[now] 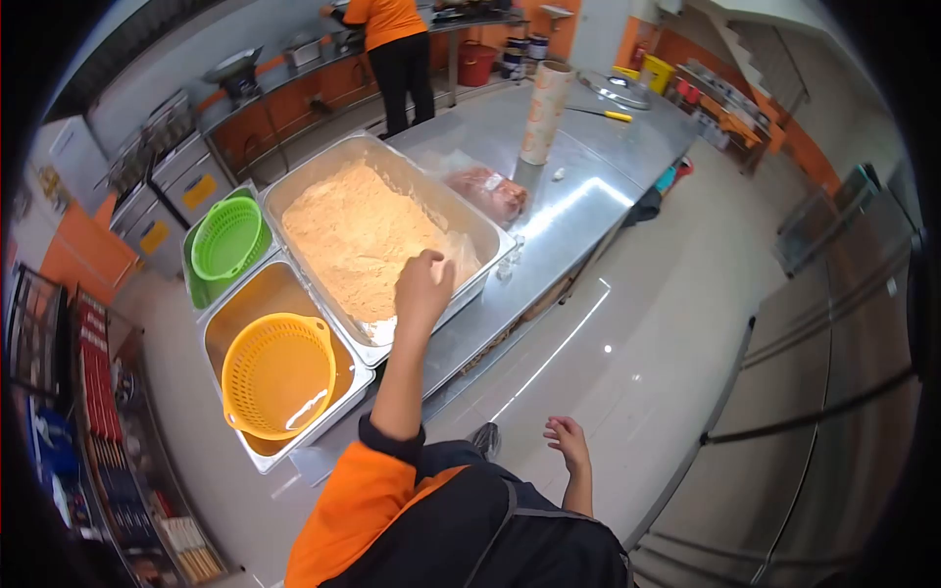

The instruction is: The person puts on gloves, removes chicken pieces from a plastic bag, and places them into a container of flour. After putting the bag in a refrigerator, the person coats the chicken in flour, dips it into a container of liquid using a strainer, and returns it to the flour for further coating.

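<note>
A large metal tray (pixel 385 149) of pale orange powder (pixel 343 230), looking like breading flour, stands on the steel table. My left hand (pixel 423 289) is over its near right side, with fingers bent and apart and nothing visible in them. Beside those fingers lies a pale, translucent patch (pixel 461 257), perhaps plastic film, on the powder. My right hand (pixel 569 443) hangs over the floor away from the table, fingers loosely curled and apart, holding nothing. Just behind the tray, a clear plastic bag (pixel 490 193) has reddish contents that I cannot make out.
A yellow basket (pixel 235 377) sits in a metal pan of liquid, near a green basket (pixel 201 257). On the steel table (pixel 588 147) stand a patterned roll (pixel 545 113), a lid (pixel 616 90) and a yellow-handled tool (pixel 618 117). Another person (pixel 397 59) works at the back counter.
</note>
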The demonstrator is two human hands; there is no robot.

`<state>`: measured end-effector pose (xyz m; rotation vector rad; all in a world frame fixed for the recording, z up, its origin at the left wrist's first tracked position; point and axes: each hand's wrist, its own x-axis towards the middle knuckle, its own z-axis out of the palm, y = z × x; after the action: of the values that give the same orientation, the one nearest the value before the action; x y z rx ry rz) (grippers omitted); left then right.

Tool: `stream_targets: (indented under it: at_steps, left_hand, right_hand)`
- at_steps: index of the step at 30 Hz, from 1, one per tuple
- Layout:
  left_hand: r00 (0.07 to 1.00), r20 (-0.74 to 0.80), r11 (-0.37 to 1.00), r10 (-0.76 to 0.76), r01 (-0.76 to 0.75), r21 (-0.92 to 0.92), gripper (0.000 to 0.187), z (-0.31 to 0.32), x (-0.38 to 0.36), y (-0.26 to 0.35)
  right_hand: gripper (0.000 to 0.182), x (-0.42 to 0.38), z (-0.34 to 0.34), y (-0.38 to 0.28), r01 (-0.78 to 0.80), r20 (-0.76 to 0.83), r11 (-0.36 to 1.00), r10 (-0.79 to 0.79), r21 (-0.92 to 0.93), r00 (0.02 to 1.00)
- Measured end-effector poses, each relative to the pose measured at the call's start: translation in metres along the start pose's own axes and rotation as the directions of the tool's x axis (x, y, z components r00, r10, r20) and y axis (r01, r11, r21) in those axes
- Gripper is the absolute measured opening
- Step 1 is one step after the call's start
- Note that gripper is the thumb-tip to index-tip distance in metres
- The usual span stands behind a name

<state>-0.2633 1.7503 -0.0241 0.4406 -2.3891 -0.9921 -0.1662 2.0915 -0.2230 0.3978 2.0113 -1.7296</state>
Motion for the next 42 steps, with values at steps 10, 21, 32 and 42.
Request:
stream_targets:
  at_steps: [10,21,32,42]
  left_hand:
    - [0.928,-0.116,0.923,-0.354,0.367,0.116,0.014,0.037,0.058,0.005]
    - [0.821,-0.567,0.996,-0.066,0.091,0.015,0.018,0.069,0.048,0.1]
    - [0.786,-0.614,0.929,0.079,0.165,0.331,0.033,0.085,0.069,0.096]
    - [0.537,-0.828,0.955,-0.161,0.296,0.006,0.041,0.092,0.059,0.078]
  right_hand:
    - [0.019,0.115,0.017,-0.282,0.534,0.33,0.834,-0.547,0.139,0.769]
    - [0.037,0.153,0.149,-0.367,-0.3,0.89,0.857,-0.321,0.419,0.326]
    - [0.048,0.179,0.199,-0.353,0.855,0.832,0.434,-0.555,0.283,0.006]
    - [0.056,0.18,0.228,-0.375,-0.084,0.97,0.974,-0.196,0.209,0.145]
